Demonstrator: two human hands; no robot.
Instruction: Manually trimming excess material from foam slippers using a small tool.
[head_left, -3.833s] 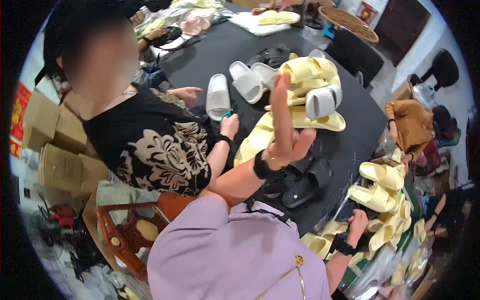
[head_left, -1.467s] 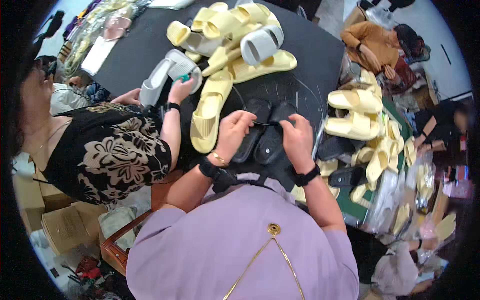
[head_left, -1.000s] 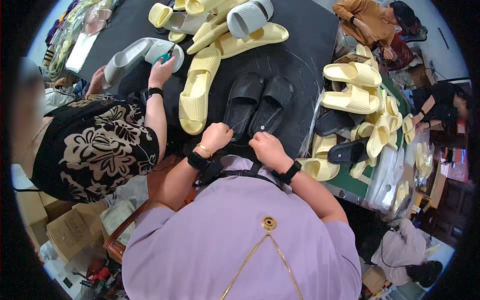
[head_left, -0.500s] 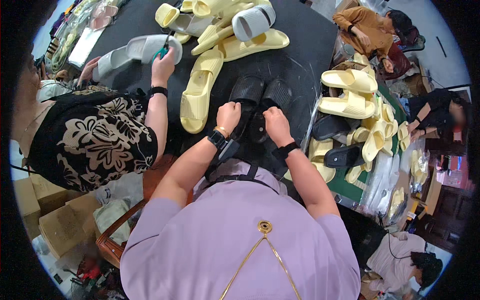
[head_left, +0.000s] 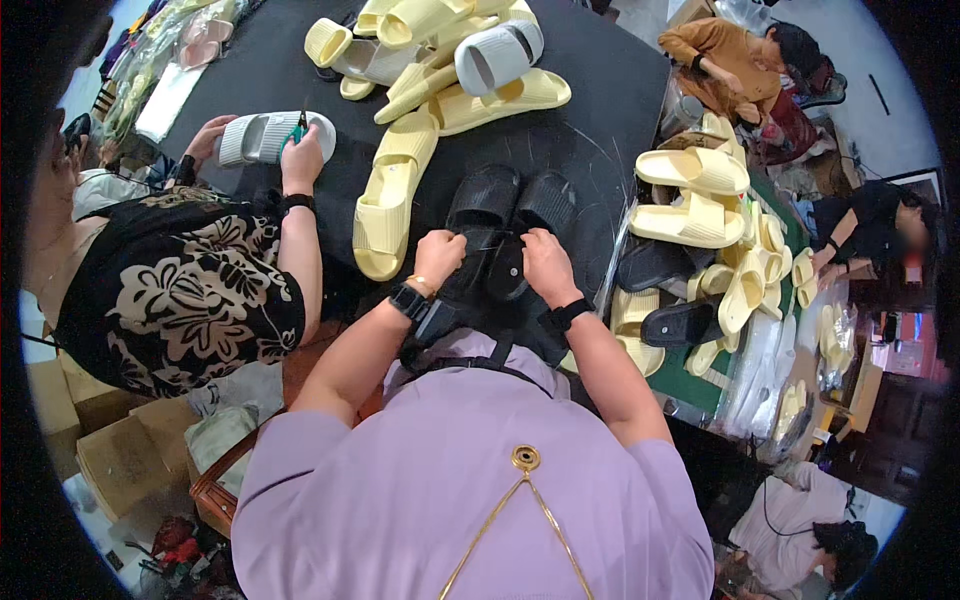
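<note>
Two black slippers [head_left: 484, 196] lie side by side on the dark table in front of me, toes pointing away. My left hand [head_left: 438, 258] is closed in a pinch over the near part of the left slipper. My right hand [head_left: 547, 266] is also closed, its fingertips pressed together beside the right black slipper [head_left: 546, 203]. A faint thin line seems to run between my fingertips, too fine to name. Left of the black pair lies a yellow slipper [head_left: 383, 205], apart from both hands.
Yellow and grey slippers are heaped [head_left: 500, 100] at the table's far side. At left, a co-worker holds teal-handled scissors [head_left: 299, 130] against a grey slipper [head_left: 262, 138]. Stacked yellow slippers [head_left: 692, 170] stand at right, with more people beyond. Cardboard boxes [head_left: 125, 450] sit lower left.
Both my hands have come slightly nearer to me, the left one also a little leftward. The co-worker's grey slipper has turned and moved left with the scissors. The whole view has shifted slightly.
</note>
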